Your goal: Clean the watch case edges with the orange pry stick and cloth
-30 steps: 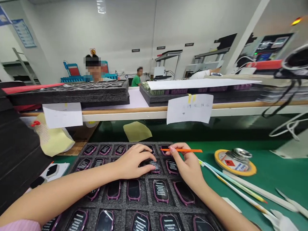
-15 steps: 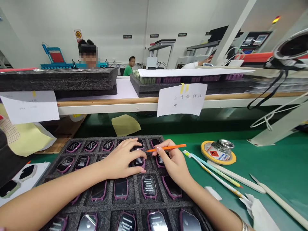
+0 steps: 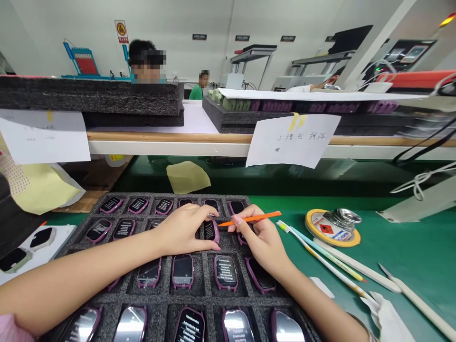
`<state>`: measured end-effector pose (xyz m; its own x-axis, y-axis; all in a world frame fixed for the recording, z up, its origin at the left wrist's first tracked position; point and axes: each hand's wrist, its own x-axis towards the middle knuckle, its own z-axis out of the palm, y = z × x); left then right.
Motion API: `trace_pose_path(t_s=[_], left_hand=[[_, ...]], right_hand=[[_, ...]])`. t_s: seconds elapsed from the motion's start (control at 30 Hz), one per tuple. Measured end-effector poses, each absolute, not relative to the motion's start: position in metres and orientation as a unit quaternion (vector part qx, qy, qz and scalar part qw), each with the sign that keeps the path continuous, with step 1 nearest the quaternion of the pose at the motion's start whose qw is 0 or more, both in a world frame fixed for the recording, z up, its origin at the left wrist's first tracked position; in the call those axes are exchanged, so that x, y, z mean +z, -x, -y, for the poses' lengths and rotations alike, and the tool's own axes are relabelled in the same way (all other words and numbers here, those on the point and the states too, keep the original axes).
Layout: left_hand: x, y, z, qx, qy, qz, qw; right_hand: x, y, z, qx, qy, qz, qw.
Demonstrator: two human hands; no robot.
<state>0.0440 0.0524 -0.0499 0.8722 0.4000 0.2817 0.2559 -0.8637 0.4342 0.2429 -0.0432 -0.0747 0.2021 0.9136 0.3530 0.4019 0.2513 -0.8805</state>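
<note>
A black foam tray [image 3: 221,301] holds several purple-framed watch cases with dark screens, one per compartment. My left hand [image 3: 185,230] has its thumb and fingers closed around the edges of one watch case [image 3: 211,231], which looks slightly tilted in the second row. Pinched in my right hand [image 3: 258,232] is a thin orange stick [image 3: 261,217], its dark tip pointing left at that case's right edge. Another case [image 3: 225,272] with white text on its screen lies in the compartment just below.
Right of the tray on the green mat lie a toothbrush [image 3: 320,256], a pale-handled knife [image 3: 416,297], crumpled tissue [image 3: 392,318] and a metal-topped bottle [image 3: 342,219] by a yellow tape roll. A shelf [image 3: 171,148] crosses behind; people are beyond.
My left fingers have closed on the watch case, which now sits more tilted. The orange stick's tip is now at the case's right edge. The whole view has shifted slightly.
</note>
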Motion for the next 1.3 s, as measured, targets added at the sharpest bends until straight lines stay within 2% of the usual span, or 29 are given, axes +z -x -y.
trace_pose_path(t_s=[0.43,0.7,0.87,1.1,1.3], left_hand=[[-0.054,-0.043,-0.054,0.189,-0.947,-0.162,0.203],[-0.040,-0.054,-0.046,0.174,-0.967,-0.112,0.147],[-0.040,-0.100,-0.035,0.156,-0.979,-0.062,0.111],[-0.060,-0.114,-0.041,0.180,-0.977,-0.088,0.073],[-0.060,-0.104,-0.037,0.182,-0.970,-0.114,0.117]], right_hand=[[-0.070,-0.239,0.041,0.254,0.550,0.598,0.525],[-0.069,-0.269,0.057,0.211,0.571,0.449,0.654],[-0.079,-0.275,0.054,0.253,0.545,0.381,0.703],[-0.083,-0.273,0.051,0.310,0.522,0.329,0.723],[-0.082,-0.271,0.051,0.318,0.548,0.309,0.710]])
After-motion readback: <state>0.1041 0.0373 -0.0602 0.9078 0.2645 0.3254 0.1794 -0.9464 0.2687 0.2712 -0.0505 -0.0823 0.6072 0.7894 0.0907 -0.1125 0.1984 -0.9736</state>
